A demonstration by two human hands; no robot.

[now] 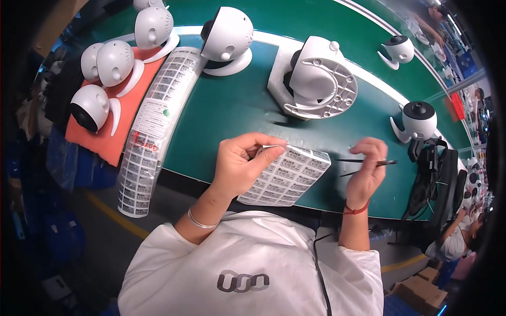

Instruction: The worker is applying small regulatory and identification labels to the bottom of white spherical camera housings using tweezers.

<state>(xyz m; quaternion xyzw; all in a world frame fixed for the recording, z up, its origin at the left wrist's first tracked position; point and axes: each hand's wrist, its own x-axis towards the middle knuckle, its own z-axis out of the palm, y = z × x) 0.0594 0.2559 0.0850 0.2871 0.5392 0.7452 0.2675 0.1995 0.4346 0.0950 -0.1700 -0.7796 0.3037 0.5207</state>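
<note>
My left hand (240,163) pinches the upper left edge of a sheet of printed labels (287,179) between thumb and fingertips. The labels run in grey and white rows, and the sheet bends over at its right side. It stands tilted at the table's near edge; whether it is one sheet or a stack I cannot tell. To its right, my right hand (369,168) is closed round a pair of black tweezers (390,163), whose thin tips point left toward the labels. Beyond them a white ball-shaped camera (314,79) lies in a pale cradle, its round base facing me.
Several white ball cameras (113,63) rest on an orange mat (118,139) at the left. A long plastic-wrapped label strip (158,110) hangs over the near edge. Another camera (229,39) stands behind. Black straps (427,179) lie right of a further camera (420,120). People work far right.
</note>
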